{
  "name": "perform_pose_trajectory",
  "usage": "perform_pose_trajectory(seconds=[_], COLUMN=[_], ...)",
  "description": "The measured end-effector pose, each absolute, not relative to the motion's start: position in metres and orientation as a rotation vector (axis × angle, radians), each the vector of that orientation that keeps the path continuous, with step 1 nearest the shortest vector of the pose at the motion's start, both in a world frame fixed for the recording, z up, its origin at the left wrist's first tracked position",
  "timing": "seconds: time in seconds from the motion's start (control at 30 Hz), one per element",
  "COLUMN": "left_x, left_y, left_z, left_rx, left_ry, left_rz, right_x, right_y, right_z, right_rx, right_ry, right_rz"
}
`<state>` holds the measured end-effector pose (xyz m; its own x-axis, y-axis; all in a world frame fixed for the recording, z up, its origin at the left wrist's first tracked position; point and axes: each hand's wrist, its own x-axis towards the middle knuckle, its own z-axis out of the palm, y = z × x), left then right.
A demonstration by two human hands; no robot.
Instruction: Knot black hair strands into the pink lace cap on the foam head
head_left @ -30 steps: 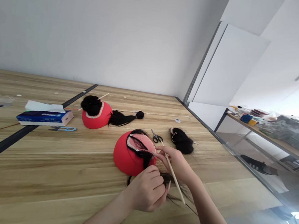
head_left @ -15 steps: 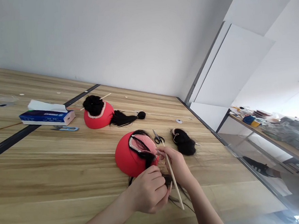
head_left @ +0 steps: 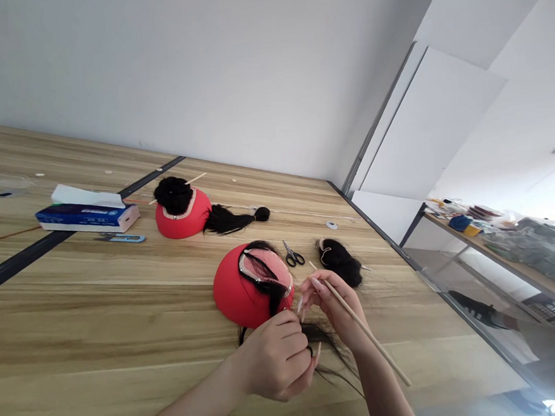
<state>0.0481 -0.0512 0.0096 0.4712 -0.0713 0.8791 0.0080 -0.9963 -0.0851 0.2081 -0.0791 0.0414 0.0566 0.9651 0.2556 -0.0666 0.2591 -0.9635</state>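
Observation:
A red dome [head_left: 230,287] bears a pink patch with a pale edging and black hair [head_left: 275,297] across it. Beside its near right edge, my left hand [head_left: 281,356] is closed round a lock of dark hair, whose loose strands [head_left: 327,337] trail to the right. My right hand [head_left: 334,302] holds a thin wooden stick [head_left: 366,331] slanting down over the wrist, its fingertips close to those of my left hand. Black-handled scissors [head_left: 294,256] lie just beyond the dome, and a black hair bundle [head_left: 341,262] rests to their right.
Farther back stand a second red dome [head_left: 183,222] with a black bun and a black hair tuft [head_left: 231,219]. A tissue box [head_left: 88,215] and a blue cutter [head_left: 127,239] lie left. A cluttered shelf [head_left: 499,249] and a person's shoe [head_left: 474,308] are at right.
My right hand has drawn back from the dome's edge to the right, and the stick has swung to a more slanted angle. My left hand has stayed nearly in place.

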Motion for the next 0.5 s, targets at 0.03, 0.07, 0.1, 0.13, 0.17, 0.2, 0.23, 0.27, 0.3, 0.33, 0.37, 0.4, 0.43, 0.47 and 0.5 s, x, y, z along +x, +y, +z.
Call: perform_pose_trajectory(seconds=[0.03, 0.07, 0.1, 0.13, 0.17, 0.2, 0.23, 0.27, 0.3, 0.33, 0.37, 0.4, 0.43, 0.47, 0.5], left_x=[0.048, 0.048, 0.049, 0.049, 0.049, 0.049, 0.049, 0.050, 0.050, 0.050, 0.050, 0.049, 0.049, 0.049, 0.049], left_y=[-0.052, -0.052, -0.053, -0.054, -0.055, -0.056, -0.056, -0.057, -0.058, -0.058, -0.059, -0.059, -0.059, -0.060, -0.060], left_z=[0.010, 0.011, 0.011, 0.011, 0.011, 0.011, 0.011, 0.010, 0.009, 0.009, 0.008, 0.007, 0.006, 0.005, 0.005], left_rx=[-2.626, -2.626, -2.625, -2.625, -2.625, -2.625, -2.625, -2.624, -2.624, -2.628, -2.635, -2.643, -2.651, -2.657, -2.658], left_ry=[0.062, 0.070, 0.076, 0.083, 0.085, 0.087, 0.088, 0.093, 0.098, 0.108, 0.118, 0.125, 0.122, 0.113, 0.099], left_rz=[-1.581, -1.583, -1.586, -1.589, -1.593, -1.595, -1.595, -1.595, -1.593, -1.586, -1.578, -1.566, -1.555, -1.545, -1.539], right_x=[0.210, 0.211, 0.212, 0.212, 0.212, 0.210, 0.207, 0.203, 0.199, 0.195, 0.191, 0.187, 0.185, 0.183, 0.182], right_y=[-0.081, -0.082, -0.083, -0.083, -0.082, -0.081, -0.079, -0.077, -0.074, -0.072, -0.070, -0.068, -0.067, -0.066, -0.065], right_z=[0.042, 0.042, 0.042, 0.041, 0.040, 0.039, 0.037, 0.035, 0.034, 0.032, 0.030, 0.029, 0.028, 0.028, 0.028], right_rx=[-1.001, -1.051, -1.135, -1.240, -1.350, -1.446, -1.520, -1.569, -1.598, -1.617, -1.631, -1.635, -1.628, -1.611, -1.590], right_ry=[-1.221, -1.225, -1.251, -1.294, -1.348, -1.404, -1.456, -1.500, -1.536, -1.563, -1.589, -1.615, -1.638, -1.656, -1.661], right_rz=[1.020, 1.008, 0.979, 0.925, 0.846, 0.750, 0.653, 0.570, 0.516, 0.490, 0.483, 0.484, 0.488, 0.495, 0.510])
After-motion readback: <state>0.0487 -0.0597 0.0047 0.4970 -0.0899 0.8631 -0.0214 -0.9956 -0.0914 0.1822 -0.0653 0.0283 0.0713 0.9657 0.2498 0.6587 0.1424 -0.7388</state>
